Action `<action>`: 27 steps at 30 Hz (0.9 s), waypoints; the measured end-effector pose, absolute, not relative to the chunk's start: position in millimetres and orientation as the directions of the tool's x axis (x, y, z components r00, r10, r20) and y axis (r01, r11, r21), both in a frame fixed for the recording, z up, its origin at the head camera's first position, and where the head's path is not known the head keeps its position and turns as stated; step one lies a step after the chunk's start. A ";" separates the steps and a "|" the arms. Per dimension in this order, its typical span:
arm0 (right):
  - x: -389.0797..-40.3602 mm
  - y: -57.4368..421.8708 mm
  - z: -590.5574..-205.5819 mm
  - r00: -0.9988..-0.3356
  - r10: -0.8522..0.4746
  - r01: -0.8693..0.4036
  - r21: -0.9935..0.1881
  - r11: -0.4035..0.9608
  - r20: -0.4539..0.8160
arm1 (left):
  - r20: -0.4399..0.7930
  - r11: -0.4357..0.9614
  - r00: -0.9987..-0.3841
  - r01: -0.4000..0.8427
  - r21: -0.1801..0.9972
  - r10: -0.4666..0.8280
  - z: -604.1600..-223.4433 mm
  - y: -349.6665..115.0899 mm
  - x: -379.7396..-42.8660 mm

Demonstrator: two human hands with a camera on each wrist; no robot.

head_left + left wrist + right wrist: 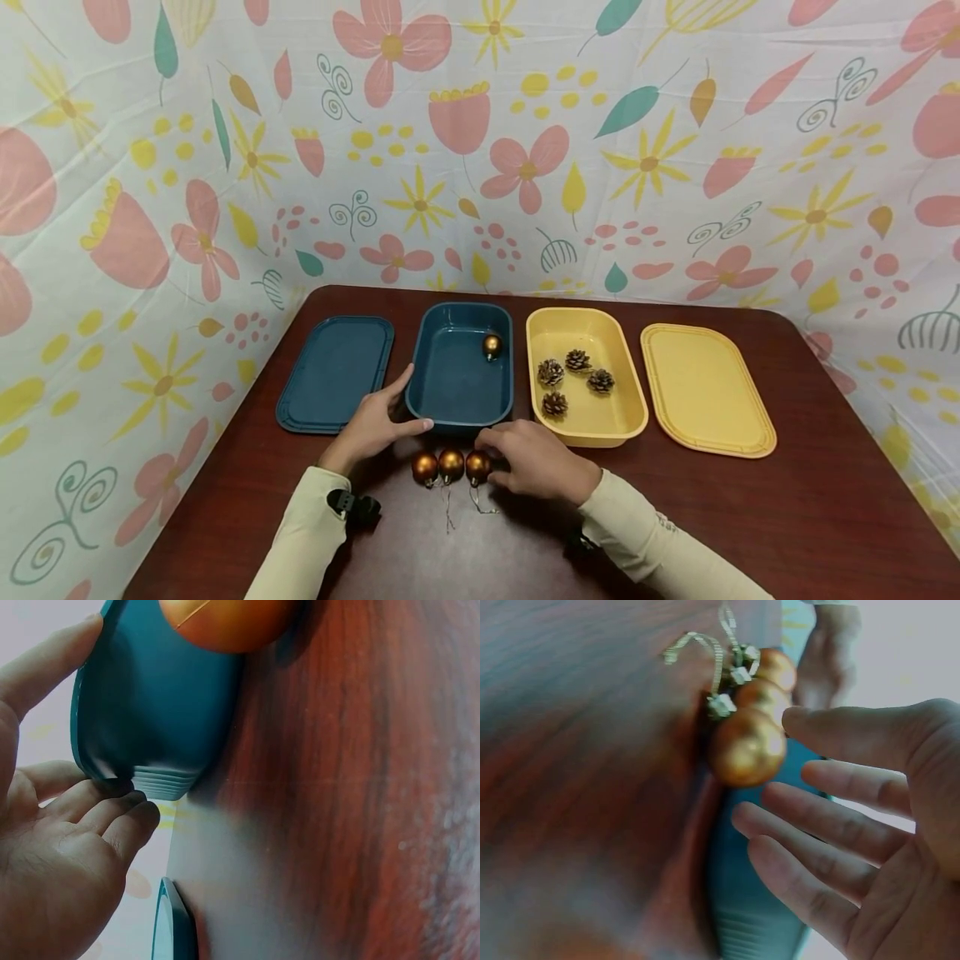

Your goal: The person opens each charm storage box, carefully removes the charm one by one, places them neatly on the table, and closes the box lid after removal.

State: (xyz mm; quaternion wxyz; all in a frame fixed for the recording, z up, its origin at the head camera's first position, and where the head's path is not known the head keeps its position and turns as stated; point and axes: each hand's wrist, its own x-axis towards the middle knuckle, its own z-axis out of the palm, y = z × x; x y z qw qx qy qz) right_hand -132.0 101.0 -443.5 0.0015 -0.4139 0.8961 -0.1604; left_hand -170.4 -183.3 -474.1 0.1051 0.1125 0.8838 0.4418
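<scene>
Head view: your left hand (375, 425) is spread round the near-left corner of the blue plastic bin (453, 392), thumb at the front rim; bin looks stiff. Just in front, three copper-gold baubles (451, 463) sit in a row on the surface (420, 558), caps (721, 706) toward you. Likely light, slick, maybe fragile: take the rightmost bauble (477, 467) round its middle, squeeze gently. Your right hand (536, 458) reaches in from the right, fingers loosely spread beside it, not pinching; can't tell if the thumb touches.
</scene>
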 end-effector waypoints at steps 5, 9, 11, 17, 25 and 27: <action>-135.8 101.9 -427.7 -0.617 -0.768 -0.773 -0.313 0.552 0.172 | -0.082 0.584 -0.954 0.107 0.804 0.288 -472.9 -182.8 -170.5; -142.3 100.9 -411.6 -0.595 -0.780 -0.782 -0.366 0.505 0.195 | -0.085 0.589 -0.953 0.108 0.801 0.290 -472.3 -182.4 -169.9; -148.0 100.5 -402.5 -0.591 -0.782 -0.777 -0.402 0.484 0.200 | -0.085 0.590 -0.953 0.109 0.800 0.291 -472.6 -182.2 -169.8; -181.2 99.7 -386.6 -0.607 -0.769 -0.752 -0.459 0.473 0.201 | -0.094 0.592 -0.952 0.103 0.799 0.292 -474.3 -180.9 -170.7; -244.1 93.1 -370.7 -0.661 -0.738 -0.700 -0.464 0.543 0.135 | -0.099 0.591 -0.953 0.095 0.801 0.287 -473.6 -181.5 -170.7; -257.4 90.7 -367.8 -0.684 -0.720 -0.685 -0.442 0.580 0.115 | -0.105 0.594 -0.954 0.088 0.800 0.282 -473.7 -181.8 -170.3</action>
